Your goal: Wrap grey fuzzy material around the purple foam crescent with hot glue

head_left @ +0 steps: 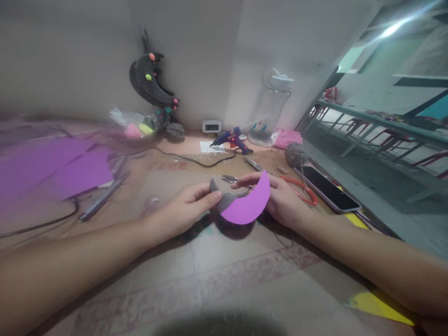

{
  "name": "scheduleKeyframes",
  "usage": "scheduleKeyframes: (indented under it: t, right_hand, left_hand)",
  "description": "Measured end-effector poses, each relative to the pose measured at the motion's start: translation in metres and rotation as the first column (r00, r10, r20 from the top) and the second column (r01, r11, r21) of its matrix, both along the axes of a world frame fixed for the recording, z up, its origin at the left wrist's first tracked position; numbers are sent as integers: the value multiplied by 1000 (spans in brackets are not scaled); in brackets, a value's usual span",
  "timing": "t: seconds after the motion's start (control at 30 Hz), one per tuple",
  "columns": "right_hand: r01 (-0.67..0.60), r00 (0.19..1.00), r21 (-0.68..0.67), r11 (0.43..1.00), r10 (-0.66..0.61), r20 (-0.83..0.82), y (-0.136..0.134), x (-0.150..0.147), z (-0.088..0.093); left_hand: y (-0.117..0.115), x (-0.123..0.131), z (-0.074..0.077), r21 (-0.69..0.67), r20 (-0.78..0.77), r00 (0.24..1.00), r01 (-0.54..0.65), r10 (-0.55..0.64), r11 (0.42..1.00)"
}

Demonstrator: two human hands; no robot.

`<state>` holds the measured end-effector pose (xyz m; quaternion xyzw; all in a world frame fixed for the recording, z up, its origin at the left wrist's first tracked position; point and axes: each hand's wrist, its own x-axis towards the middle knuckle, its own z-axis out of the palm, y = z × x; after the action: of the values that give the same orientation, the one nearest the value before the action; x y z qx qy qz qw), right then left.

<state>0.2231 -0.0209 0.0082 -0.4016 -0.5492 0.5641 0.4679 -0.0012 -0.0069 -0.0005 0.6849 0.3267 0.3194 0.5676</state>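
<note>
Between my hands is a crescent moon shape, partly wrapped in grey yarn at its left tip, with a purple paper crescent (pixel 249 205) showing on the right. My left hand (pixel 196 198) pinches the grey yarn-wrapped crescent (pixel 226 199) between thumb and fingers. On the other side, my right hand (pixel 280 196) grips the purple crescent from behind; some of its fingers are hidden by the paper. A thin strand of yarn hangs below my right hand. Just beyond the crescent, small metal scissor blades (pixel 229 179) lie on the table.
A glue gun (pixel 231 139) with a lit red light rests at the back, its cord running left. Nearby are a clear bottle (pixel 269 109), a grey yarn ball (pixel 297 154), orange-handled scissors (pixel 308 192) and a phone (pixel 329 189). Purple sheets (pixel 84 170) lie left; a decorated moon (pixel 149 81) hangs behind.
</note>
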Motion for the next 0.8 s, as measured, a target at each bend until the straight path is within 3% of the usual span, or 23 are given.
scheduleKeyframes:
  t: [0.17,0.37,0.57,0.8]
  right_hand:
    - [-154,985,-55,986,158,66,-8,-4,-3]
    - [-60,968,87,994,36,249,-5,-3,-3]
    - [-78,926,196,977,-2,377,-1,-2,-2]
    - [-63,922,167,984,-6,386,-2,-4,0]
  left_hand:
    - [0,0,0,77,-60,998,13,-9,997]
    - [0,0,3,99,-96,995,36,-27,994]
    - [0,-1,2,123,-130,991,52,-36,991]
    - [-1,-3,1,171,-156,985,95,-68,981]
